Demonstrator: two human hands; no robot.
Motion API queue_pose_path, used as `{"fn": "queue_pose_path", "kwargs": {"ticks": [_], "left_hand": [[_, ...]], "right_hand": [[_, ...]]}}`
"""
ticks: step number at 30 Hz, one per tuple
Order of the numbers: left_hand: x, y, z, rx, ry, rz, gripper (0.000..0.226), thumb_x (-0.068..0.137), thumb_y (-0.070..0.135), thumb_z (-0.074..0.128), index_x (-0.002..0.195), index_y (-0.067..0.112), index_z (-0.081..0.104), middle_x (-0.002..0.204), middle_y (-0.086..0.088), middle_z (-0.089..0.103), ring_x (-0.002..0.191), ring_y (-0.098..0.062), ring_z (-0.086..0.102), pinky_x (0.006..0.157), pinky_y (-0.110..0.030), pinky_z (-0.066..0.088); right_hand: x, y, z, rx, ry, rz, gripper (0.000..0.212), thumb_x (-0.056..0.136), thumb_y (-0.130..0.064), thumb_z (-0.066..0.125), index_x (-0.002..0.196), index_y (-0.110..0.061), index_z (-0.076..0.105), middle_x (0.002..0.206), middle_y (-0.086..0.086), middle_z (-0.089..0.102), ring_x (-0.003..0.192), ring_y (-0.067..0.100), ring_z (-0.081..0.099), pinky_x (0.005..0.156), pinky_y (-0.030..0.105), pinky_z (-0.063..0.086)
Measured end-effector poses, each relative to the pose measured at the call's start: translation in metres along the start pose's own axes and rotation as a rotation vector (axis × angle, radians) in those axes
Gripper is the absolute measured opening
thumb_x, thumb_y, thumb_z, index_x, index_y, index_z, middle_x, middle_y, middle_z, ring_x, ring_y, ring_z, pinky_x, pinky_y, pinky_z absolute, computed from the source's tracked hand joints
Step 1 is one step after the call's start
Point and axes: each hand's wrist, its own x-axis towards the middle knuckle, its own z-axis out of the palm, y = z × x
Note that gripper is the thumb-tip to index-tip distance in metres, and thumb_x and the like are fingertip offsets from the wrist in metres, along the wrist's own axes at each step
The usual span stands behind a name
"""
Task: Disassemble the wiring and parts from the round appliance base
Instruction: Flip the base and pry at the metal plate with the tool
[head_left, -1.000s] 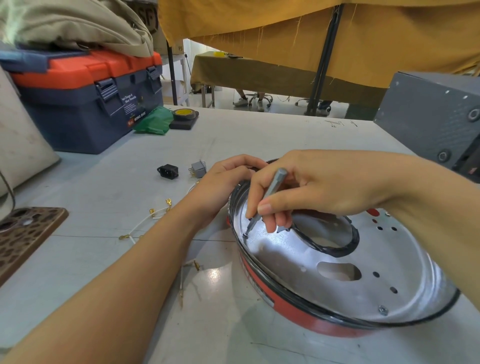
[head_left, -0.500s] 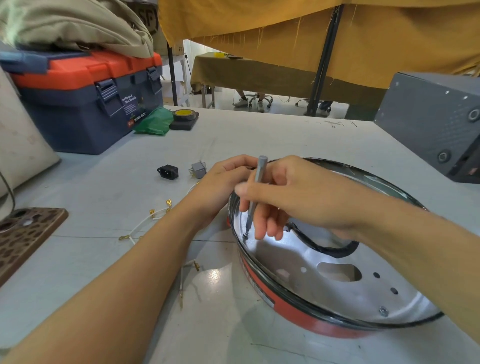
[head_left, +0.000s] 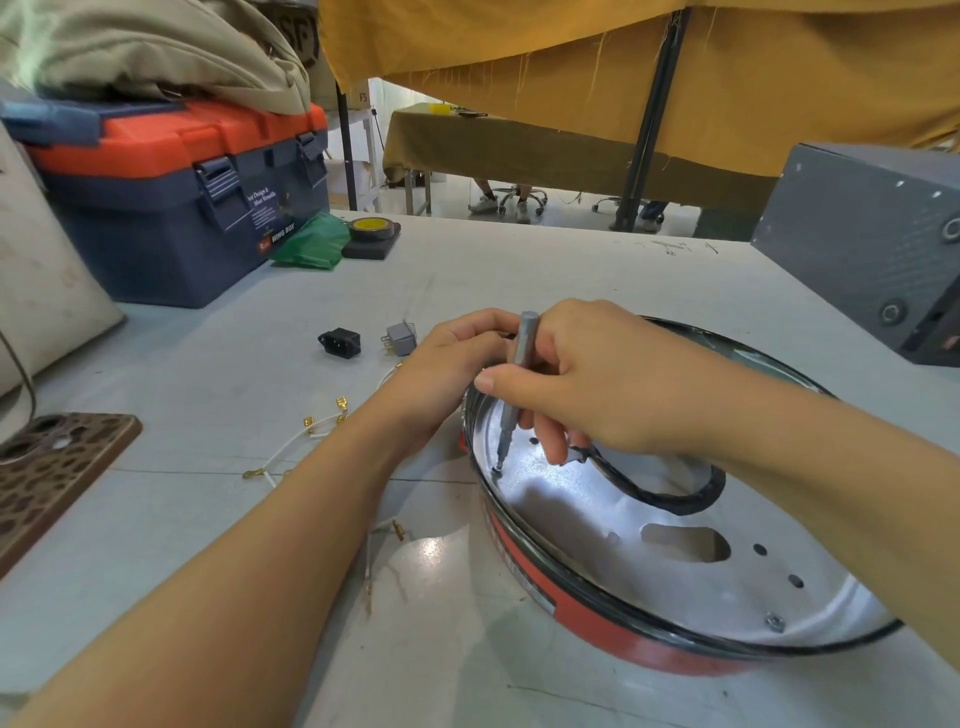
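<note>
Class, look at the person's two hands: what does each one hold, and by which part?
The right hand pinches the grey screwdriver around its handle. The left hand grips the round base at its far left rim.

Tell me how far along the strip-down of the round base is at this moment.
Done: white wires, a black socket and a grey relay-like part already lie loose on the table. In hand: the right hand holds a screwdriver upright, tip on a screw inside the round base, while the left hand grips its rim. Left: that screw, a fastener near the front edge and the black ring.
</note>
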Motion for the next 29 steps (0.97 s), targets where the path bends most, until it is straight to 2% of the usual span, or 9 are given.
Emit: {"fn": "queue_pose_path", "kwargs": {"ticks": [4,7,13,16,19,22,24,27,29], "left_hand": [[0.001,0.000,0.001,0.002,0.026,-0.007,0.050,0.086,-0.003,0.041,0.059,0.028,0.069,0.059,0.008,0.065,0.054,-0.006,0.060,0.051,-0.015,0.046],[0.002,-0.002,0.001,0.005,0.047,-0.013,0.048,0.087,-0.002,0.042,0.062,0.028,0.069,0.062,0.007,0.066,0.060,-0.008,0.060,0.055,-0.016,0.047],[0.004,-0.004,0.000,-0.019,0.067,-0.035,0.028,0.090,0.004,0.046,0.082,0.019,0.068,0.078,-0.005,0.067,0.070,-0.016,0.059,0.065,-0.025,0.048],[0.005,-0.005,-0.001,-0.007,0.066,-0.034,0.026,0.090,0.004,0.046,0.086,0.017,0.068,0.078,-0.004,0.067,0.067,-0.013,0.059,0.061,-0.022,0.047],[0.004,-0.004,0.000,-0.009,0.057,-0.028,0.029,0.089,0.003,0.045,0.082,0.018,0.067,0.068,0.002,0.066,0.059,-0.009,0.058,0.055,-0.018,0.046],[0.003,-0.004,0.000,-0.024,0.059,-0.032,0.034,0.090,0.003,0.045,0.075,0.022,0.068,0.063,0.004,0.065,0.056,-0.008,0.058,0.053,-0.018,0.046],[0.002,-0.003,0.000,-0.014,0.053,-0.019,0.036,0.089,0.002,0.044,0.072,0.023,0.068,0.063,0.003,0.066,0.058,-0.010,0.060,0.054,-0.018,0.048],[0.001,-0.002,-0.001,-0.018,0.023,-0.003,0.036,0.090,0.001,0.043,0.073,0.021,0.067,0.064,0.004,0.067,0.060,-0.009,0.062,0.055,-0.017,0.048],[0.000,-0.002,-0.001,-0.018,0.011,-0.005,0.043,0.089,0.000,0.042,0.067,0.025,0.069,0.062,0.007,0.066,0.058,-0.006,0.061,0.054,-0.015,0.047]], "right_hand": [[0.000,0.000,-0.008,0.021,-0.084,-0.007,0.043,0.095,-0.034,0.054,0.057,-0.015,0.062,0.053,-0.005,0.067,0.046,0.000,0.054,0.049,0.008,0.041],[0.000,0.002,-0.011,0.050,-0.145,-0.029,0.037,0.095,-0.032,0.053,0.068,-0.010,0.065,0.064,0.000,0.071,0.055,0.008,0.059,0.057,0.015,0.048],[-0.003,0.008,-0.016,0.235,-0.243,-0.033,0.021,0.095,-0.016,0.055,0.076,-0.008,0.061,0.067,0.006,0.069,0.057,0.011,0.059,0.061,0.023,0.051],[-0.003,0.010,-0.013,0.266,-0.208,-0.003,0.021,0.093,-0.012,0.055,0.076,-0.001,0.060,0.059,0.007,0.065,0.050,0.012,0.052,0.057,0.027,0.046],[-0.001,0.011,-0.006,0.310,-0.180,0.030,0.020,0.092,-0.007,0.052,0.078,0.005,0.059,0.053,0.006,0.061,0.045,0.012,0.047,0.053,0.028,0.041],[0.001,0.010,-0.001,0.370,-0.130,0.041,0.018,0.093,-0.009,0.053,0.079,0.001,0.060,0.055,0.008,0.064,0.045,0.011,0.050,0.047,0.024,0.042],[0.001,0.009,0.002,0.403,-0.098,0.041,0.023,0.095,-0.018,0.055,0.081,-0.002,0.061,0.055,0.008,0.065,0.044,0.010,0.053,0.045,0.021,0.044],[0.000,0.007,0.006,0.370,-0.020,0.017,0.027,0.096,-0.029,0.054,0.072,-0.019,0.059,0.052,0.008,0.065,0.041,0.015,0.054,0.043,0.024,0.046],[0.001,0.005,0.006,0.298,-0.011,0.008,0.030,0.097,-0.027,0.052,0.072,-0.014,0.061,0.052,0.007,0.066,0.042,0.016,0.055,0.045,0.026,0.047]]}}
